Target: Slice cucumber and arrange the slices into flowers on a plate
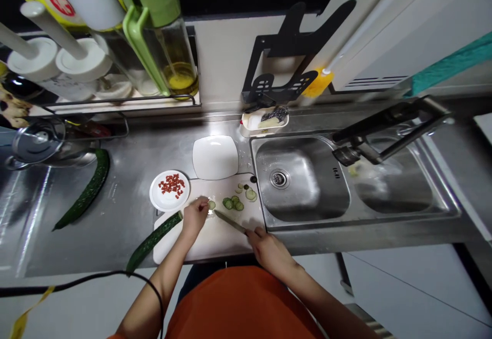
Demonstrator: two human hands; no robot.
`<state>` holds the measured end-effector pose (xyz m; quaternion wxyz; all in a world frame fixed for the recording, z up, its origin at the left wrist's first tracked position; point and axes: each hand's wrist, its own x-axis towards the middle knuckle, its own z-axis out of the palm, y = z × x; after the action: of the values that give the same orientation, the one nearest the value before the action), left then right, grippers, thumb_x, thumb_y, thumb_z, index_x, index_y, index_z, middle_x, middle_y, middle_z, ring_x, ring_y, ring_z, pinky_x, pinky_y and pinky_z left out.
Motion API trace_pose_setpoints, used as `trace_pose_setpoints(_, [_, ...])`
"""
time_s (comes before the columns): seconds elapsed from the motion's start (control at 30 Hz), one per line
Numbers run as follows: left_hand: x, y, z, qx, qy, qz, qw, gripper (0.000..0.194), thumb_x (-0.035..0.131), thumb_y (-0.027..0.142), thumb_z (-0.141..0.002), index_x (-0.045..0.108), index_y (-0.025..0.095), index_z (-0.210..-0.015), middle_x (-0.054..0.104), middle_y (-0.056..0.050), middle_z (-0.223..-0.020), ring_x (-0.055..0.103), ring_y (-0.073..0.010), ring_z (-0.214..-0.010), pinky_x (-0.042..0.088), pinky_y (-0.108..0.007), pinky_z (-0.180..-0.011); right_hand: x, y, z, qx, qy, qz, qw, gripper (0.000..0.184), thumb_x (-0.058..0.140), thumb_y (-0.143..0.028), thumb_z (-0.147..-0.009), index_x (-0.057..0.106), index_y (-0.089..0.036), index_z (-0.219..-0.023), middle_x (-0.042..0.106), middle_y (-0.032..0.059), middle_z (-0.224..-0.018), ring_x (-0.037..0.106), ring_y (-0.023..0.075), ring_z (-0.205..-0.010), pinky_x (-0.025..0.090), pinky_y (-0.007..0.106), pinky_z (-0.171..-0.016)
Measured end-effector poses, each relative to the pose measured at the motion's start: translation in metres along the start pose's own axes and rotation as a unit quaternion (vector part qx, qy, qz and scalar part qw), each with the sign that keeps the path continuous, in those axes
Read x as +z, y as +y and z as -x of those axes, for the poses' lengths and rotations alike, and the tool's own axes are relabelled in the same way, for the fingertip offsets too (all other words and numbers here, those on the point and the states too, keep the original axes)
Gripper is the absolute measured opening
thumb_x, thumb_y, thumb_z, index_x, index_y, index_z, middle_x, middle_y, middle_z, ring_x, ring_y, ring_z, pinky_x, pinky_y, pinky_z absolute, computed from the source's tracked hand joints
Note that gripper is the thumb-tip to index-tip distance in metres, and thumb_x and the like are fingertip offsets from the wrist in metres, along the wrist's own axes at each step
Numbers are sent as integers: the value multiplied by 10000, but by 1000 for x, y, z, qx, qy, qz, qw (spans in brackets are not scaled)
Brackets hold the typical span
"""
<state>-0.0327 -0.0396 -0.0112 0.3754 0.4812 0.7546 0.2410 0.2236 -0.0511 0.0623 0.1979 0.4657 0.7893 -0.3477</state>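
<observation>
My left hand (196,215) is closed in a pinch over the white cutting board (207,241), with a thin cucumber slice (211,205) at its fingertips. In my right hand (269,249) is a kitchen knife (230,221), gripped by the handle; its tip points left, close to that slice. Several cucumber slices (234,203) lie in a group right of the knife tip, and paler pieces (250,194) rest near the board's right corner. A cut length of cucumber (154,241) lies left of my left wrist, partly over the board's edge.
Behind the board are a white plate (215,157) and a round dish (155,202) of chopped red pieces. A whole cucumber (86,190) lies on the steel counter further left. A double sink (303,175) with a black faucet (369,124) is at right. Bottles stand on the back rack.
</observation>
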Motion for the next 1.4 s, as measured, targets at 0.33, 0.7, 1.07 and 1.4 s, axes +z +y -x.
trace_pose_setpoints(0.33, [-4, 7, 9, -34, 42, -20, 998, 149, 517, 252, -757, 640, 191, -699, 612, 39, -611, 553, -95, -595, 380, -183, -608, -3, -21, -3, 54, -10, 17, 998, 332, 387, -94, -840, 551, -189, -1113, 656, 83, -947, 639, 170, -740, 353, 241, -565])
trace_pose_setpoints(0.7, [-6, 5, 13, -54, 52, -29, 997, 162, 503, 245, -753, 610, 190, -645, 597, 38, -575, 527, -94, -558, 358, -195, -600, 1, -50, -23, 59, -17, 37, 997, 408, 346, -32, -832, 511, -187, -1171, 646, 91, -954, 646, 178, -800, 406, 228, -577])
trace_pose_setpoints(1.07, [-4, 1, 11, -70, 55, -23, 996, 166, 514, 260, -742, 643, 190, -664, 617, 37, -583, 545, -96, -569, 363, -194, -606, -3, -54, -26, 72, -29, 15, 997, 405, 314, -53, -858, 512, -194, -1181, 642, 91, -973, 641, 194, -846, 429, 239, -640])
trace_pose_setpoints(1.4, [-4, -1, 10, -80, 44, -25, 996, 183, 510, 278, -745, 646, 188, -660, 623, 31, -578, 548, -102, -560, 365, -194, -596, -9, -63, -29, 83, -43, 4, 996, 433, 283, -23, -851, 536, -180, -1165, 652, 110, -991, 638, 211, -892, 419, 243, -646])
